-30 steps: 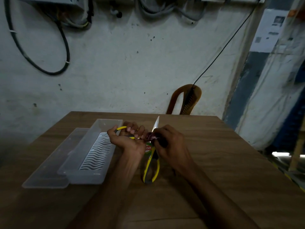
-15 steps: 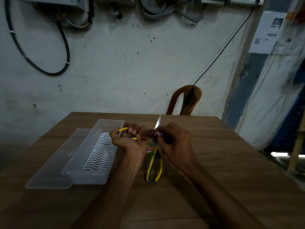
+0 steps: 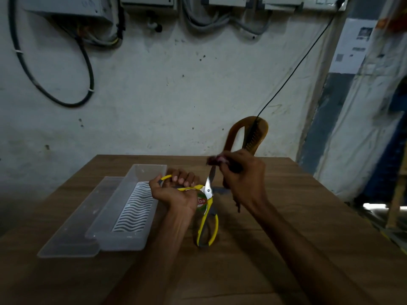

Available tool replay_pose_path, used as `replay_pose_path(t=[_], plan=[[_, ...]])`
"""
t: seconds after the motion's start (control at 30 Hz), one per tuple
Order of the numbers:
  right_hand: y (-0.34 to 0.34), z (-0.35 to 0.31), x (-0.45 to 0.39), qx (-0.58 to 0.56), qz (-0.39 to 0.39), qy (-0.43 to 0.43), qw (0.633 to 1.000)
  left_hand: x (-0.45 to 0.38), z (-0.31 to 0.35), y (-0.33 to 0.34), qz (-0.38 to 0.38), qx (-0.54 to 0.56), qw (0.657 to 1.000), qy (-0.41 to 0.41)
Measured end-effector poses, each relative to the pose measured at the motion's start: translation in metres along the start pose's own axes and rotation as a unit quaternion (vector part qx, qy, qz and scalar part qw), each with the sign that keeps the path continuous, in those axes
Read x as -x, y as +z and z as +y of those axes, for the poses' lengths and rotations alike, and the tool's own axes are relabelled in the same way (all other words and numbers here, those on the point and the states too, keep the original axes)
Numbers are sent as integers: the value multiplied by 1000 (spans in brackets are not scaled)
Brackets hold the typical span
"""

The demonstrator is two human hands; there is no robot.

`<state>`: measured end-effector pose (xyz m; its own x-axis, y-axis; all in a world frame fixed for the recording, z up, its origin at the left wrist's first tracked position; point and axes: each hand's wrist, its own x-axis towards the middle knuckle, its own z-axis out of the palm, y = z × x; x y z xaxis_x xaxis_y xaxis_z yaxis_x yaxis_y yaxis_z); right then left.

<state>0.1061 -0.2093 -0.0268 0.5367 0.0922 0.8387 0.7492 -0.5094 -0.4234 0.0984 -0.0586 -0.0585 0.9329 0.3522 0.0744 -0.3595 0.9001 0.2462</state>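
Yellow-and-grey scissors [image 3: 207, 208] stand open over the wooden table [image 3: 286, 216], one blade pointing up. My left hand [image 3: 176, 190] grips the upper yellow handle loop; the other loop hangs down towards the table. My right hand [image 3: 242, 179] is to the right of the blade and pinches a small dark reddish cloth [image 3: 217, 160] near the blade's tip. A round label sits at the scissors' pivot.
A clear plastic box [image 3: 110, 230] with a white wavy-slotted insert [image 3: 134, 208] lies left of my hands, its lid [image 3: 66, 241] beside it. A brown chair back [image 3: 248, 133] stands behind the table. Cables hang on the wall.
My right hand has slid up along the blade with the cloth, from near the pivot to the tip. My left hand keeps its grip on the handle.
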Motion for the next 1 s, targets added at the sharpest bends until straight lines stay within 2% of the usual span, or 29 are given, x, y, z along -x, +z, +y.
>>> replay_pose_path(t=[0.1,0.17,0.27,0.4,0.5,0.57,0.67,0.73,0.87,1.0], plan=[[2,-8,36,26,-112,-35,993,-2,-3,-1,-14,10,1000,5],[10,-8,43,34,-126,-35,991,-2,-4,-2,-12,18,1000,3],[21,1,23,38,-105,-27,993,-2,-1,-4,0,25,1000,6],[15,12,-21,68,-10,34,997,0,1,-5,8,16,1000,6],[-2,5,-21,-17,63,86,994,-1,3,-5,11,19,1000,12],[-11,-2,-4,-46,41,54,997,-4,3,-5,8,25,1000,13],[-10,-8,27,7,-68,-9,998,-4,1,-6,-1,31,999,7],[0,-7,35,31,-94,-32,995,-4,1,-7,-5,32,999,7],[17,6,10,50,-77,-24,995,0,-2,-5,0,18,1000,7],[15,12,-26,70,0,51,996,3,-4,-7,10,11,1000,5]])
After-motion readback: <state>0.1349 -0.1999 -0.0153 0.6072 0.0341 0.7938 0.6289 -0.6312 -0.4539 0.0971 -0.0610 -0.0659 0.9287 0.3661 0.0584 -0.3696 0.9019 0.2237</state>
